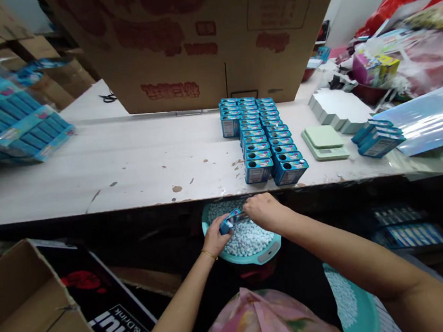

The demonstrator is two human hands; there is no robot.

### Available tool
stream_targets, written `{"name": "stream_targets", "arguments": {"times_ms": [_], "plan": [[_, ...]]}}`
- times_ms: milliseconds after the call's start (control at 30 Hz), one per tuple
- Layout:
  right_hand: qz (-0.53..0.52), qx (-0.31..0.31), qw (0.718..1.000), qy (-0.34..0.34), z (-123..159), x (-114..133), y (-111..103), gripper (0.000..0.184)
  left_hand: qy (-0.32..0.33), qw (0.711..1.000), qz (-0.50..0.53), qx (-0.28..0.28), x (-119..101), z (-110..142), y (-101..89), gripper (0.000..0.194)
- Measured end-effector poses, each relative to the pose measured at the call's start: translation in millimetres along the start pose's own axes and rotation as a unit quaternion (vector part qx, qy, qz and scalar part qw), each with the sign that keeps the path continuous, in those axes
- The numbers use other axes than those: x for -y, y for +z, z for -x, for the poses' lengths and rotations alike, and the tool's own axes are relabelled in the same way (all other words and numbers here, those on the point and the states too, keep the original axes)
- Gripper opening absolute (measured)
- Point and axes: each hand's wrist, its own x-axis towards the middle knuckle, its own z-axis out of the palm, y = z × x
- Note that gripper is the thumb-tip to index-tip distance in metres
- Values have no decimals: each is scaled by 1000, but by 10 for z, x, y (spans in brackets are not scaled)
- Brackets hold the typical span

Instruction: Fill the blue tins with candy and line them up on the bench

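Observation:
My left hand point(216, 237) grips a small blue tin point(230, 221) over a teal bowl point(269, 252) full of small white pellets point(247, 236), below the table's front edge. My right hand point(264, 210) is closed beside the tin's top end, fingers pinched on something I cannot make out. On the white table point(125, 166) just beyond stand rows of matching blue tins point(260, 137), three columns deep.
A large cardboard box point(198, 35) stands at the back of the table. A green scale point(325, 142) and a stack of blue tins point(378, 138) lie right. Blue packs point(3, 116) sit left, an open carton point(26, 316) lower left, a second teal bowl point(353, 305) lower right.

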Motion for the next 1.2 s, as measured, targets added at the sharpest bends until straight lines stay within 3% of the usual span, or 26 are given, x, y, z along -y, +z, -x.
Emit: {"name": "stream_targets", "arguments": {"times_ms": [100, 167, 300, 400, 467, 600, 767, 900, 1033, 1200], "plan": [[-7, -15, 1000, 12, 92, -128, 19, 22, 5, 1000, 28, -6, 31, 16, -6, 45], [-18, -17, 999, 39, 180, -296, 158, 21, -5, 998, 57, -15, 58, 37, -22, 44], [-51, 36, 991, 118, 226, -507, 786, 24, -104, 987, 120, -30, 109, 55, -10, 42], [-138, 55, 978, 148, 46, -338, 1316, 28, -179, 971, 158, -27, 127, 20, 99, 39], [-179, 47, 969, 162, -133, -140, 1561, 31, -200, 963, 176, -29, 120, -7, 193, 39], [-216, 38, 957, 192, -360, 51, 1760, 34, -213, 949, 233, -23, 66, -2, 223, 43], [-303, 7, 932, 200, -218, -198, 1675, 31, -197, 963, 172, -69, -14, 82, -176, 46], [-310, -28, 936, 164, -24, -402, 1352, 30, -159, 981, 90, -66, -31, 119, -391, 48], [-281, -45, 952, 109, 48, -471, 918, 30, -94, 993, 59, -46, 6, 97, -278, 47], [-182, 16, 982, 56, -27, -362, 448, 31, -31, 999, -7, -13, -15, 21, -76, 49]]}}
